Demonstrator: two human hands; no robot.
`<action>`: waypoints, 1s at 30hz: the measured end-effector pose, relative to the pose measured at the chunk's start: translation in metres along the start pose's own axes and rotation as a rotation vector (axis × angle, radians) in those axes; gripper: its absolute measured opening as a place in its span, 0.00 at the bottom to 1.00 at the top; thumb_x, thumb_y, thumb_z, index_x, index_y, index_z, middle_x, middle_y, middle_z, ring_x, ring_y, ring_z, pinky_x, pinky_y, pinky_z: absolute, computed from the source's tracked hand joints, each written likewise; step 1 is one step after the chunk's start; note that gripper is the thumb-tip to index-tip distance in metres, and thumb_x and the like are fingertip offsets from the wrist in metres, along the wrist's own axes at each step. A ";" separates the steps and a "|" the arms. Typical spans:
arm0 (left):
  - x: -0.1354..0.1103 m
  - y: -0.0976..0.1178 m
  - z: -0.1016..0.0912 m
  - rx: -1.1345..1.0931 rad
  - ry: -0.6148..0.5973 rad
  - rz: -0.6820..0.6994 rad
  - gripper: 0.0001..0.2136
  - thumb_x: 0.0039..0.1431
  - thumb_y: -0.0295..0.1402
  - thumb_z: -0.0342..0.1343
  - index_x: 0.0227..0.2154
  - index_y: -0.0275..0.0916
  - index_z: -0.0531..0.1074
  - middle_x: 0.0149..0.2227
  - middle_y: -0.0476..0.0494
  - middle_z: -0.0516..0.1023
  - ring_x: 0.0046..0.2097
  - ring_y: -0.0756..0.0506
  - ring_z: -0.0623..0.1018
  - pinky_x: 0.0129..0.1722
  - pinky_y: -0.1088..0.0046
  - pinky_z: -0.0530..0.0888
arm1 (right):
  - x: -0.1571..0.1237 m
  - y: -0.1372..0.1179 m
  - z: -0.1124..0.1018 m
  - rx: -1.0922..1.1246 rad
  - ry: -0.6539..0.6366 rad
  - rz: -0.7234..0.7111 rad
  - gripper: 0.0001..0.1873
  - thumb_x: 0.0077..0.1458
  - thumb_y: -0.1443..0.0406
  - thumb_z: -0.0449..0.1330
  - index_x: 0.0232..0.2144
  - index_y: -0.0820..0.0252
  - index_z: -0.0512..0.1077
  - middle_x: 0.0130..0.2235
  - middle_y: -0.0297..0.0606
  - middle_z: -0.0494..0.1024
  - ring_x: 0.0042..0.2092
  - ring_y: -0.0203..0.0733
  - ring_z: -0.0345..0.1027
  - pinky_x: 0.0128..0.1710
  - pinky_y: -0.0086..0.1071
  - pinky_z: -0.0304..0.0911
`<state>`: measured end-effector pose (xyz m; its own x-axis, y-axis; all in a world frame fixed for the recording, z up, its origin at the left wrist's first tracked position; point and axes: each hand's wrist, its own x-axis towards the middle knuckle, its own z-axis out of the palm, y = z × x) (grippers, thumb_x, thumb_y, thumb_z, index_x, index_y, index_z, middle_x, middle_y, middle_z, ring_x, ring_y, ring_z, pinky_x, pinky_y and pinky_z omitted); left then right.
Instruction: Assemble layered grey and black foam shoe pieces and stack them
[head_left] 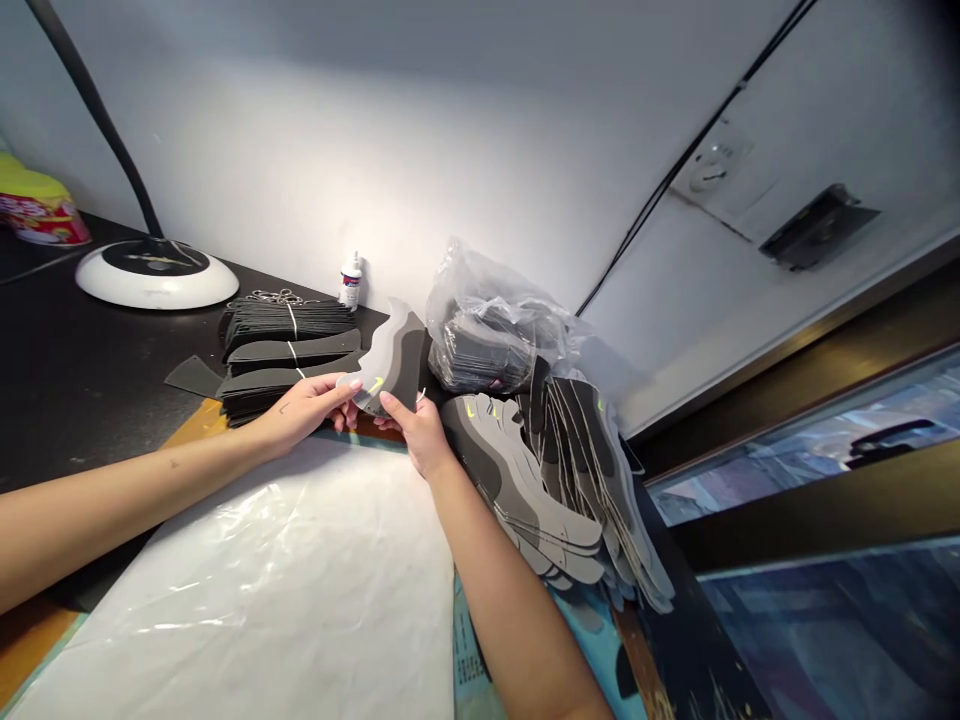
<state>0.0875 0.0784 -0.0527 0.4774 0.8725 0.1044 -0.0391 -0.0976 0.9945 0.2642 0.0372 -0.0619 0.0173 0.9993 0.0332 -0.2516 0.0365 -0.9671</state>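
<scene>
Both my hands hold one curved grey and dark shoe-upper piece (394, 358) with a small yellow mark, lifted above the table. My left hand (304, 410) pinches its near left end between thumb and fingers. My right hand (418, 432) grips its lower edge from below. Just right of my right hand lies a fanned-out pile of similar grey pieces (551, 470). Behind my left hand sit bundled stacks of dark cut pieces (289, 355) tied with bands.
A clear plastic bag of dark pieces (491, 335) rests against the wall. A small white bottle (350, 281) and a white round lamp base (156, 272) stand at the back. A white plastic sheet (285, 590) covers the table in front of me. The table's right edge drops off beside the pile.
</scene>
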 end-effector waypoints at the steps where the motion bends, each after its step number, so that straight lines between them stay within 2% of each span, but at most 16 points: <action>1: 0.000 0.001 0.000 0.009 0.005 0.000 0.21 0.56 0.53 0.61 0.26 0.38 0.72 0.24 0.46 0.73 0.26 0.48 0.72 0.28 0.74 0.70 | 0.000 0.000 0.000 0.001 0.012 -0.012 0.21 0.45 0.52 0.71 0.37 0.58 0.75 0.34 0.34 0.81 0.30 0.35 0.72 0.36 0.33 0.73; 4: -0.002 0.003 0.002 0.065 0.012 0.013 0.19 0.52 0.52 0.64 0.27 0.38 0.73 0.24 0.47 0.74 0.26 0.48 0.72 0.27 0.74 0.70 | 0.000 0.000 0.001 0.013 0.043 -0.041 0.23 0.42 0.52 0.72 0.37 0.58 0.76 0.37 0.35 0.82 0.34 0.37 0.75 0.37 0.32 0.74; 8: -0.004 0.008 0.004 0.098 0.035 0.049 0.19 0.54 0.52 0.63 0.26 0.38 0.73 0.24 0.48 0.73 0.26 0.49 0.71 0.27 0.75 0.70 | 0.001 -0.001 0.002 0.046 0.037 -0.039 0.24 0.41 0.53 0.73 0.39 0.59 0.76 0.40 0.36 0.82 0.38 0.39 0.76 0.39 0.33 0.75; 15: -0.004 0.010 0.005 -0.033 0.064 0.029 0.23 0.56 0.56 0.58 0.25 0.37 0.71 0.25 0.44 0.74 0.27 0.47 0.72 0.26 0.73 0.70 | 0.001 0.001 0.001 0.051 -0.015 -0.049 0.22 0.44 0.55 0.71 0.41 0.58 0.76 0.41 0.36 0.82 0.38 0.38 0.76 0.41 0.33 0.74; 20: 0.000 0.003 0.001 -0.108 0.115 0.000 0.20 0.56 0.53 0.59 0.26 0.38 0.70 0.25 0.45 0.73 0.27 0.47 0.72 0.25 0.73 0.69 | 0.000 0.003 0.002 -0.055 -0.011 -0.092 0.18 0.45 0.56 0.71 0.38 0.57 0.77 0.41 0.36 0.82 0.40 0.41 0.75 0.44 0.38 0.73; 24: -0.001 0.002 0.000 -0.047 0.123 0.043 0.21 0.58 0.53 0.58 0.23 0.38 0.67 0.23 0.47 0.72 0.27 0.48 0.72 0.25 0.74 0.68 | -0.001 0.001 0.003 -0.081 0.004 -0.095 0.15 0.45 0.58 0.70 0.35 0.58 0.77 0.36 0.34 0.82 0.37 0.41 0.74 0.45 0.40 0.73; 27: -0.005 0.006 0.002 0.046 0.109 0.095 0.23 0.59 0.54 0.55 0.22 0.38 0.68 0.23 0.47 0.72 0.26 0.48 0.70 0.25 0.73 0.67 | 0.000 0.002 0.001 0.012 0.016 -0.140 0.18 0.47 0.57 0.70 0.40 0.57 0.77 0.43 0.35 0.82 0.45 0.43 0.75 0.55 0.43 0.69; 30: -0.009 0.010 0.004 0.173 0.087 0.162 0.24 0.61 0.55 0.53 0.21 0.39 0.68 0.21 0.48 0.70 0.24 0.48 0.68 0.25 0.71 0.67 | 0.003 0.005 -0.002 0.126 0.111 -0.098 0.23 0.44 0.54 0.72 0.41 0.58 0.77 0.47 0.38 0.82 0.49 0.46 0.75 0.59 0.46 0.66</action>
<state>0.0868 0.0680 -0.0440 0.3999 0.8758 0.2703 0.0457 -0.3137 0.9484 0.2647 0.0399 -0.0670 0.1524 0.9841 0.0911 -0.3626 0.1415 -0.9211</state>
